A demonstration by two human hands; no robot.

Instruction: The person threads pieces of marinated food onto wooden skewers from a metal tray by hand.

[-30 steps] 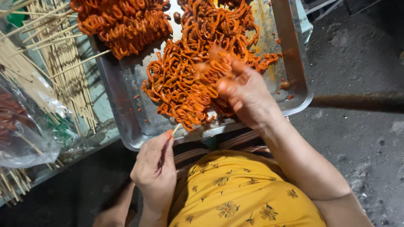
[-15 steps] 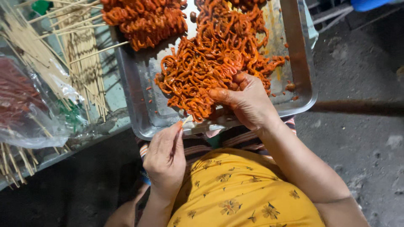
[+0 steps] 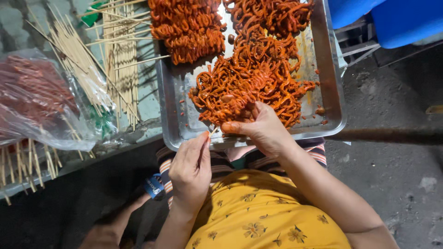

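Note:
A metal tray (image 3: pixel 333 87) rests on my lap and holds orange-red marinated strips of food (image 3: pixel 258 74). My right hand (image 3: pixel 260 127) grips a clump of these strips at the tray's near edge. My left hand (image 3: pixel 191 168) pinches a thin bamboo skewer (image 3: pixel 212 132) whose tip points up at that clump. Finished coiled skewered pieces (image 3: pixel 191 27) lie at the tray's far left corner.
Loose bamboo skewers (image 3: pixel 92 60) lie spread on a surface left of the tray. A clear plastic bag (image 3: pixel 37 101) with red contents sits at the far left. A blue plastic object (image 3: pixel 397 18) stands at the upper right above grey concrete floor (image 3: pixel 392 170).
My right hand drew back from the heap to the tray's near edge with a clump of strips. My left hand rose with the skewer until its tip met the clump.

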